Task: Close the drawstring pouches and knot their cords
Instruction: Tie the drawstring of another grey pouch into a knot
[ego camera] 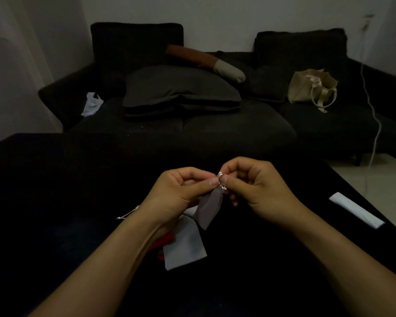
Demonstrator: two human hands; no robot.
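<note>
The grey pouch (209,208) hangs above the dark table (55,179) from its gathered neck, where the pale cord (221,180) bunches; it looks light and limp, and the thin cord seems likely to slip, so the neck is the sensible place to hold. The left hand (181,191) and right hand (258,188) both pinch that cord with curled fingers. A white pouch (183,245) lies on the table below (something red beside it).
</note>
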